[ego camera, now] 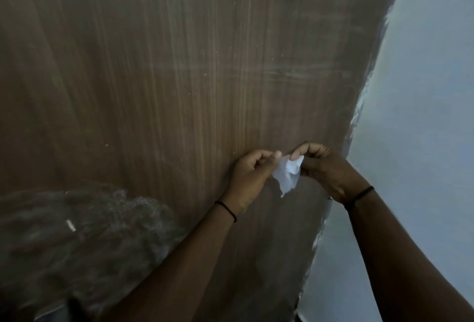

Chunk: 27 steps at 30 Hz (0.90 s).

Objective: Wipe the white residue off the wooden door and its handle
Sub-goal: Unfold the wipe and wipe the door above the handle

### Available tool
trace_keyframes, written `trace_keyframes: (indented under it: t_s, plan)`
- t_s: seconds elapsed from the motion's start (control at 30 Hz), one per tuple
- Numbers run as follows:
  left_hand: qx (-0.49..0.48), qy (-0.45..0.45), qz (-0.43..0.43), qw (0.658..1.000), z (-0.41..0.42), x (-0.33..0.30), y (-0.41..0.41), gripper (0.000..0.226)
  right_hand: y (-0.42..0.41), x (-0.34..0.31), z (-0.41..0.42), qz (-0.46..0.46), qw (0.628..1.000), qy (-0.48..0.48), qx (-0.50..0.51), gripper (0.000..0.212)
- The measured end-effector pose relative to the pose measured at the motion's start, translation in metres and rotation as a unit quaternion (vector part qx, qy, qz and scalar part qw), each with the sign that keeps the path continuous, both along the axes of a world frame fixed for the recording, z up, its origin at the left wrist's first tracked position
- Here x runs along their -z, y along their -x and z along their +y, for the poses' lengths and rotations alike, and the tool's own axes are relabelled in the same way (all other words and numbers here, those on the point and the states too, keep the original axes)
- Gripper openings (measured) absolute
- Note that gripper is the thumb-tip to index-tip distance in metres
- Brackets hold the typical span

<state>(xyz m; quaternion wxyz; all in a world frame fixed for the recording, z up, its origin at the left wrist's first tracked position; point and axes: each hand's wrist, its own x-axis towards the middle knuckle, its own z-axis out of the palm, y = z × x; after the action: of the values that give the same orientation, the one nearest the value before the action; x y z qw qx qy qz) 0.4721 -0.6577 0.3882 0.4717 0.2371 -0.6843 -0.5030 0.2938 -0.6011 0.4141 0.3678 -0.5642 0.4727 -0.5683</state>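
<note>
Door filled my view, wooden and upright, and close in front of it I held a small white tissue between both hands. My left hand pinched its left edge with curled fingers; my right hand gripped its top corner. Farther along the door, left of the tissue, lay a cloudy white residue patch; right of the door stood a pale wall.

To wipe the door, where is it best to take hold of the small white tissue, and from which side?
Probably at its crumpled upper part, from the right, where the right hand already pinches the tissue. The lower part hangs loose and thin; gathering it into a pad would likely suit the wooden door better.
</note>
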Motion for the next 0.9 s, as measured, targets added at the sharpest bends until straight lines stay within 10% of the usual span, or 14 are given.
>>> trace_keyframes:
  t_s: [0.9]
  plan:
    - [-0.37, 0.115, -0.114, 0.915, 0.057, 0.014, -0.222, 0.009, -0.219, 0.009, -0.032, 0.056, 0.977, 0.143, -0.148, 0.01]
